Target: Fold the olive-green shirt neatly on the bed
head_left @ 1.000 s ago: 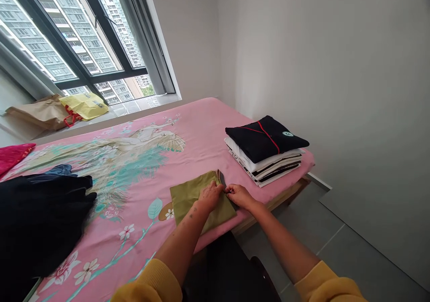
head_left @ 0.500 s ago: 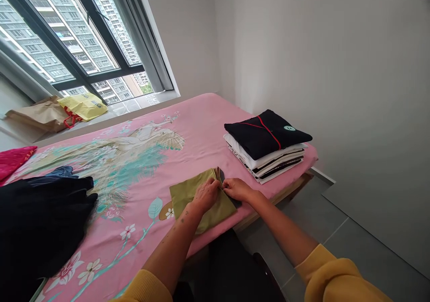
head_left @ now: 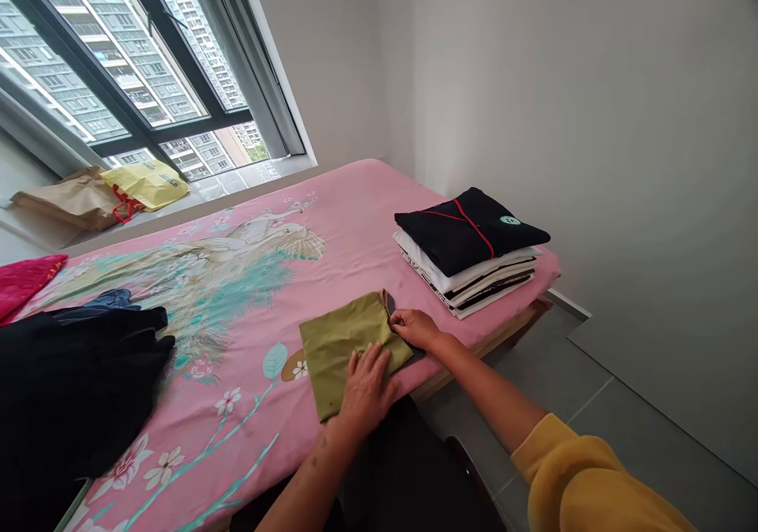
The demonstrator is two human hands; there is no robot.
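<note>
Pinching olive cloth (head_left: 337,339) by its edge, right hand (head_left: 415,329) closed, left hand (head_left: 367,390) spread on top, pink sheet (head_left: 355,224) stretching beyond

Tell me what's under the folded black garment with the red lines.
Directly beneath the black garment, a white folded cloth shows, then cream and black layers, resting on the pink sheet. Only edges are visible; the faces are covered, so I can't identify each piece.
</note>
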